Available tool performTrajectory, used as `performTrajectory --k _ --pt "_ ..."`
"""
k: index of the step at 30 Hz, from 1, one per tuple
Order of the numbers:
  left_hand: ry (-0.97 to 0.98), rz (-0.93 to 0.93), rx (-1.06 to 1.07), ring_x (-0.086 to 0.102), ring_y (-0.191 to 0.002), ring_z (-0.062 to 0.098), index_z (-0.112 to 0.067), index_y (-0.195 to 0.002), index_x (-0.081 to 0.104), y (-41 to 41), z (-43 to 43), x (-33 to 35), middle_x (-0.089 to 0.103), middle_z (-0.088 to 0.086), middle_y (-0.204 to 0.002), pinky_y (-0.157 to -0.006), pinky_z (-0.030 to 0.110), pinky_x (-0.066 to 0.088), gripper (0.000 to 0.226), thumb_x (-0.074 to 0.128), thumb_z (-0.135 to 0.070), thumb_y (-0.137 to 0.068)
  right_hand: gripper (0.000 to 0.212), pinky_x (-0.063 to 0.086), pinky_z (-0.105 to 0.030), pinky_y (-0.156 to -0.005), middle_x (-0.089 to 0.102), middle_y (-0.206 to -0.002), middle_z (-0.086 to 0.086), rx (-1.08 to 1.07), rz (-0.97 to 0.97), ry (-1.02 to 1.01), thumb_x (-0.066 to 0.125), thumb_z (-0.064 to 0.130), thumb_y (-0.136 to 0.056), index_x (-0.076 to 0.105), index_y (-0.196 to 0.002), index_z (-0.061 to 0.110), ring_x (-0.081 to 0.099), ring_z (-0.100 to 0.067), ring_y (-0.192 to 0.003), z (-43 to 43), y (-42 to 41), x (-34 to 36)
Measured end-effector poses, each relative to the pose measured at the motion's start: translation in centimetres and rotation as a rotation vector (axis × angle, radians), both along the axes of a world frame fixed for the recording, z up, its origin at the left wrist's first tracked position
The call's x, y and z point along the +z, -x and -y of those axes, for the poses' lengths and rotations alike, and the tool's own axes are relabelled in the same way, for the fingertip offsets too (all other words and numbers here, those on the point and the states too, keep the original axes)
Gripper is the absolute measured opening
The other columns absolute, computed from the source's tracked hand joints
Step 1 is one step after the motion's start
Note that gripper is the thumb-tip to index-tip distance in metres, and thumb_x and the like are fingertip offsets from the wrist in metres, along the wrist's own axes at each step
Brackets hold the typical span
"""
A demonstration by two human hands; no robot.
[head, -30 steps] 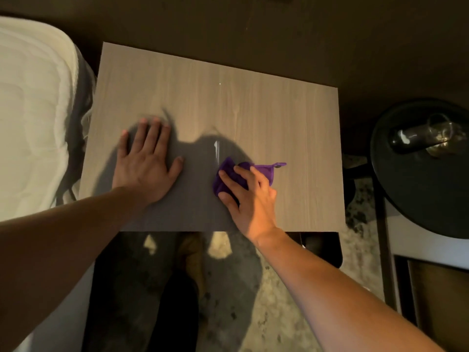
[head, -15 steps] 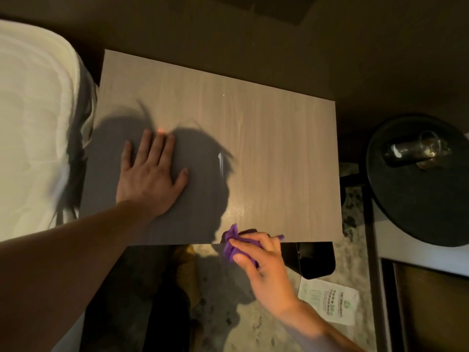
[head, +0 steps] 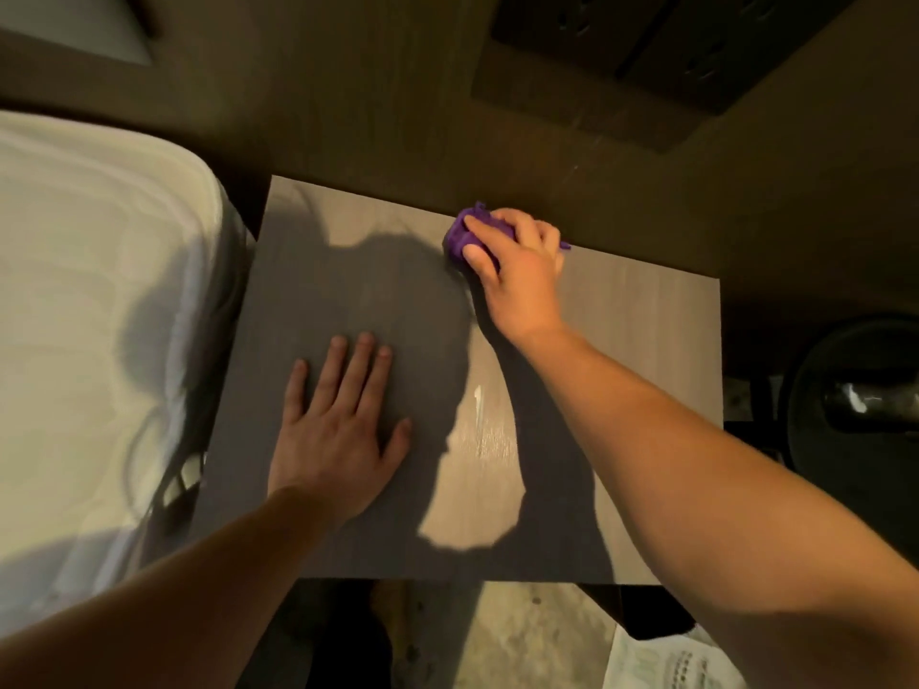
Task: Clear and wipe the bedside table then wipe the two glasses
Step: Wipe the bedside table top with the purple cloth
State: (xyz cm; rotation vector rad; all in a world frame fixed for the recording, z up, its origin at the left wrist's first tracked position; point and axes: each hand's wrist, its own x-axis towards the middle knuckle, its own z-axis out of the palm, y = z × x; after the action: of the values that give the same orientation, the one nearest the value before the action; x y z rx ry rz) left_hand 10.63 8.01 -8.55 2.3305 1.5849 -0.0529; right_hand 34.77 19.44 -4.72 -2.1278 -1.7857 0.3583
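Observation:
The bedside table [head: 646,315] has a pale wood-grain top with nothing standing on it. My right hand [head: 517,271] presses a bunched purple cloth [head: 460,233] against the top at its far edge, near the wall. Flat on the left half of the top lies my left hand [head: 338,430], palm down with fingers spread and nothing in it. A glass [head: 868,400] lies on a dark round stool at the right edge; whether a second glass is there I cannot tell.
A white bed [head: 84,315] touches the table's left side. The dark round stool [head: 815,390] stands close to the table's right side. A dark wall panel [head: 348,92] runs behind. A printed white bag [head: 671,663] lies on the speckled floor at the front right.
My right hand swept the purple cloth from mid-table down to the front edge, then up to the far edge. My left hand stayed flat on the top.

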Motion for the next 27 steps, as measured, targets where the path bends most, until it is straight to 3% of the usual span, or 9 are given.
performTrajectory --k 3,7,16,22,27 --pt "0.011 0.001 0.000 0.003 -0.163 0.024 -0.024 -0.168 0.010 0.0 0.0 -0.1 0.007 0.000 -0.176 -0.130 0.057 0.006 0.082 0.027 -0.067 -0.100 0.045 0.021 -0.053 -0.118 0.041 -0.162 0.007 0.067 0.158 0.114 0.037 0.055 -0.105 0.050 -0.146 0.044 0.029 -0.031 -0.148 0.3 -0.1 -1.4" --pt "0.031 -0.009 -0.016 -0.003 -0.163 0.024 -0.025 -0.168 0.005 -0.1 -0.1 0.0 0.001 0.000 -0.176 -0.130 0.057 0.002 0.083 0.022 -0.069 -0.101 0.050 0.009 -0.057 -0.125 0.030 -0.168 0.009 0.050 0.120 0.140 0.030 0.062 -0.105 0.041 -0.151 0.048 0.017 -0.028 -0.157 1.0 0.2 -2.0" --pt "0.049 -0.012 -0.007 -0.019 -0.160 0.023 -0.027 -0.166 -0.011 -0.1 -0.3 0.3 -0.017 -0.003 -0.172 -0.129 0.053 -0.010 0.083 0.013 -0.072 -0.101 0.046 0.022 -0.048 -0.120 0.042 -0.162 0.003 0.002 0.136 0.133 0.035 0.049 -0.107 0.046 -0.151 0.041 0.028 -0.030 -0.153 6.4 2.3 -2.2" --pt "0.017 -0.001 0.001 -0.009 -0.163 0.025 -0.024 -0.168 -0.002 -0.3 0.0 0.6 -0.001 0.002 -0.178 -0.131 0.055 -0.002 0.081 0.017 -0.068 -0.103 0.045 0.030 -0.048 -0.113 0.043 -0.160 0.004 0.004 0.155 0.171 0.038 0.048 -0.106 0.047 -0.150 0.042 0.030 -0.030 -0.150 13.1 4.3 -2.1" --pt "-0.004 0.014 -0.008 -0.008 -0.163 0.026 -0.023 -0.168 -0.002 -0.2 0.1 0.7 -0.001 0.004 -0.178 -0.131 0.056 -0.001 0.080 0.018 -0.066 -0.104 0.047 0.036 -0.047 -0.105 0.048 -0.156 0.005 0.005 0.172 0.183 0.039 0.049 -0.102 0.049 -0.148 0.042 0.034 -0.028 -0.146 19.2 5.8 -2.7"
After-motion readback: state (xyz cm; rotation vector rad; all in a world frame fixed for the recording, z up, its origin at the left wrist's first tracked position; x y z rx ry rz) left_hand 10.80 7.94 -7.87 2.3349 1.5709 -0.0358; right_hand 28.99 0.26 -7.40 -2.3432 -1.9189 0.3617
